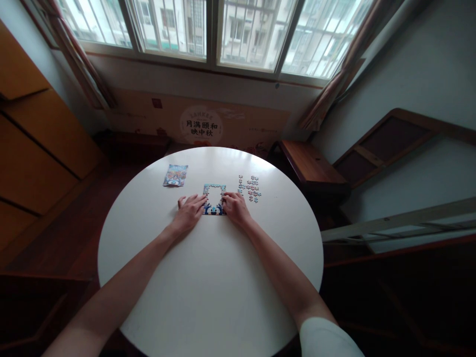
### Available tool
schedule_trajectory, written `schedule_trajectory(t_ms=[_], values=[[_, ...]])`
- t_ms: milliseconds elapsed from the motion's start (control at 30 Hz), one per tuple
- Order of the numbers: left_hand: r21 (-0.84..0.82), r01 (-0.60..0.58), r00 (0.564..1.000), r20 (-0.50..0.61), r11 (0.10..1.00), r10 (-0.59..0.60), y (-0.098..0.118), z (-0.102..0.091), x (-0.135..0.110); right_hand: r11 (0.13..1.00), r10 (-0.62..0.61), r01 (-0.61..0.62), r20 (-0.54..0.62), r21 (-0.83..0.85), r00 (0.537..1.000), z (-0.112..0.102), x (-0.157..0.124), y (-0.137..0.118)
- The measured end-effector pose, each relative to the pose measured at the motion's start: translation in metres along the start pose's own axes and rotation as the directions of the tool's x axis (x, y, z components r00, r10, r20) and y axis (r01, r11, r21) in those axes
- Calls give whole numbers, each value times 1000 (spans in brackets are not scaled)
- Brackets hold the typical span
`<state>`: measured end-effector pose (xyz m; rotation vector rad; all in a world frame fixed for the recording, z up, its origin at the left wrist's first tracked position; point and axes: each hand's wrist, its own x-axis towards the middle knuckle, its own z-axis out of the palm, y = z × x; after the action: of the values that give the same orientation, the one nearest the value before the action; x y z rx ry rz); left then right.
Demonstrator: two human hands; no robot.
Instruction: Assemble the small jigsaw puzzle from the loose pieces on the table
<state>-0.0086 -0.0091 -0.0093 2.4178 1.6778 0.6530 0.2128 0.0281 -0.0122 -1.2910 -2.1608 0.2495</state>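
A partly assembled jigsaw puzzle [213, 210] lies on the white round table, its border joined around a bare middle and its lower part dark blue and white. My left hand [190, 208] rests at its left edge, fingers stretched out flat with the tips touching the border. At the right edge is my right hand [235, 204], its fingers bent and pressed together over the border; whatever they pinch is too small to make out. Several loose puzzle pieces [253, 187] lie to the right of my right hand.
A colourful printed packet [175, 175] lies at the table's back left. The white table [211, 277] has a rounded edge all about. Beyond it stand a wooden bench [310, 161] on the right, a large printed board [238, 116] under the window, and orange cabinets [33, 163] on the left.
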Motion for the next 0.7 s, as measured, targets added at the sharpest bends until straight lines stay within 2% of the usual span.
schedule_trajectory(t_ms=[700], values=[[9, -8, 1000, -18, 1000, 8, -3, 2, 0, 999, 3, -3, -3, 36, 1000, 0, 0, 1]])
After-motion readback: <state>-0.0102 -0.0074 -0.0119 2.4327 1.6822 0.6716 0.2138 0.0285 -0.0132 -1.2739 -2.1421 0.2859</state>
